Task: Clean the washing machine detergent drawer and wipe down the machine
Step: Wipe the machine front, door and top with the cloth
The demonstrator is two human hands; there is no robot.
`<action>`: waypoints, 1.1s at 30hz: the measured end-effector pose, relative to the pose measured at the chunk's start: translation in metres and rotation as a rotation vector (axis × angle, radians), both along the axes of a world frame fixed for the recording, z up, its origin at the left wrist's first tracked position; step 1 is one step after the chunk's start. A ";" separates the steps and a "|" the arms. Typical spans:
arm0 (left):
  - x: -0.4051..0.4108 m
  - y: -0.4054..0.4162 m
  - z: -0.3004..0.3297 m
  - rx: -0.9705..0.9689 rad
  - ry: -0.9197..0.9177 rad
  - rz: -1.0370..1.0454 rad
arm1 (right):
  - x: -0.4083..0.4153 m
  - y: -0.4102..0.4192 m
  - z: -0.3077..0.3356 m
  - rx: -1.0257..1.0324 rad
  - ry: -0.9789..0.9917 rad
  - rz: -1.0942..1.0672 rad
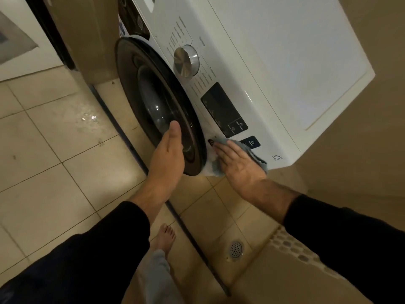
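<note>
Floor (54, 150) at far left: beige tiles, with a small wet or shiny patch (88, 118) near the washer's base.

Your left hand (168, 150) is flat, fingers (175, 128) straight and together, gripping nothing, with the tips lying against the door (153, 102). The door is round, dark-rimmed, and looks closed against the front.

Above the door: a silver dial (186, 61), then a black display (223, 110) further along the panel (labels too blurred to read).

The washer (285, 51) is white; its top panel is bare. The view is tilted, so the machine runs diagonally across frame.

Your right hand (240, 164) presses a blue-grey cloth (221, 143) flat on the front panel, just beside the door rim and right below the display. The fingers are spread open on top of the cloth, palm down, not clenched around it. Cloth edges stick out past the fingertips and behind the hand.

Both sleeves are dark. One bare foot (164, 236) is on the tiles below your arms, and a round drain (235, 250) sits to its right. At lower right is a perforated pale basket (295, 249), partly hidden by your right arm.
</note>
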State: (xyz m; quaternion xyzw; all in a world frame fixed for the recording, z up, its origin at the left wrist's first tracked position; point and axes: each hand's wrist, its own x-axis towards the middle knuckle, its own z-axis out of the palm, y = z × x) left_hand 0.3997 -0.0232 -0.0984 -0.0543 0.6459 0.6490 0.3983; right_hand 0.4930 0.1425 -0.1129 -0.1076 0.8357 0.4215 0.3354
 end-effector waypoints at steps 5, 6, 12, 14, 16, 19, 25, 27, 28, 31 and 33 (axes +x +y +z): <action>-0.011 0.001 0.008 0.017 -0.021 0.037 | -0.025 0.014 0.076 -0.012 0.114 0.063; -0.013 0.003 0.011 0.030 -0.022 0.035 | -0.032 0.019 0.079 -0.014 0.167 0.067; -0.029 0.007 0.002 0.022 0.012 0.071 | -0.080 0.014 0.033 -0.026 0.399 0.184; -0.031 0.004 -0.005 0.006 0.000 0.081 | -0.092 0.005 0.016 0.023 0.403 0.198; -0.030 0.000 -0.010 -0.007 -0.013 0.078 | -0.099 -0.002 0.003 0.059 0.370 0.215; -0.028 -0.005 -0.011 -0.011 -0.041 0.099 | -0.102 -0.010 -0.005 0.067 0.265 0.174; -0.034 -0.018 0.001 0.016 -0.035 0.126 | -0.095 -0.003 0.025 -0.193 0.355 -0.006; -0.035 -0.019 0.006 0.026 -0.031 0.117 | -0.095 0.003 0.034 -0.207 0.367 0.024; -0.036 -0.020 0.008 0.031 -0.029 0.117 | -0.097 0.003 0.037 -0.200 0.352 0.044; -0.039 -0.022 0.013 0.032 -0.001 0.123 | -0.113 -0.003 0.033 -0.211 0.331 0.031; -0.044 -0.021 0.015 0.014 0.012 0.128 | -0.127 -0.010 0.025 -0.255 0.332 -0.016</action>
